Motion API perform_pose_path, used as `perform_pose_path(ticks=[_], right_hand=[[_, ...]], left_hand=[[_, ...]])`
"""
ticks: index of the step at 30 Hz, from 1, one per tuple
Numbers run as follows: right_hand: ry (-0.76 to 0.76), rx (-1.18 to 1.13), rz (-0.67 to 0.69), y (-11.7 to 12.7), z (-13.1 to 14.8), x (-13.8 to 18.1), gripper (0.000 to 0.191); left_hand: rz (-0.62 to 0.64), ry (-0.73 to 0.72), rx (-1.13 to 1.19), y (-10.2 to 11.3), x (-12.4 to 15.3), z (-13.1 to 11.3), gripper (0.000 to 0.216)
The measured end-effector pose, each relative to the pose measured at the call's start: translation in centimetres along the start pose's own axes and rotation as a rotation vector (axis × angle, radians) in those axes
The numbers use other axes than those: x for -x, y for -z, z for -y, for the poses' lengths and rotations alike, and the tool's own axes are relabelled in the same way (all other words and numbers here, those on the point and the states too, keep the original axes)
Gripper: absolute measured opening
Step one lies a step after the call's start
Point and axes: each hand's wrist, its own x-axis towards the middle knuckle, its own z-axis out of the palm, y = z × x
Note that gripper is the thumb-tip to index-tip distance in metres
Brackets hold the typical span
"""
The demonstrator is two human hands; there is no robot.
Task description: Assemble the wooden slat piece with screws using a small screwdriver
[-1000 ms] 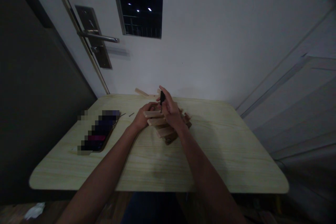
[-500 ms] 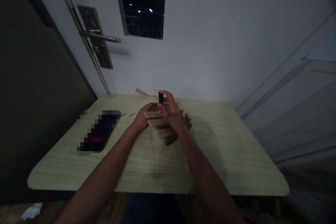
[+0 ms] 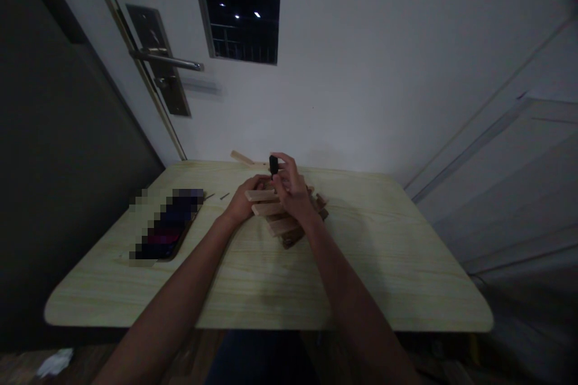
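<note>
Right hand (image 3: 293, 191) pinching black handle (image 3: 273, 165), slatted wooden piece (image 3: 270, 209) lying beneath fingers, left hand (image 3: 244, 200) touching it, finger closure indeterminable there

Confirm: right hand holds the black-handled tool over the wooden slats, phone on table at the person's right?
No, the phone lies on the table at the person's left, as the head view shows. The right hand does hold the black-handled tool over the wooden slats.

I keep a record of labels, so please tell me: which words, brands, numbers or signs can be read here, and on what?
No readable text anywhere.
Smartphone: pixelated; nothing legible.
Black screwdriver handle in the right hand: any marking too small to read.
Door lock plate: no legible marking.
</note>
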Motion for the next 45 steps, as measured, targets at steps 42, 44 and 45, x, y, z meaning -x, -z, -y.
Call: perform_pose_path(ticks=[42,44,45], right_hand=[[0.021,0.054,0.025,0.3,0.2,-0.2,0.044],[0.037,0.056,-0.001,0.2,-0.3,-0.2,0.044],[0.043,0.057,-0.015,0.1,-0.5,-0.2,0.045]], left_hand=[[0.001,0.041,0.016,0.0,0.0,0.1,0.038],[0.008,0.034,-0.001,0.0,0.0,0.0,0.037],[0.008,0.031,-0.011,0.0,0.0,-0.1,0.036]])
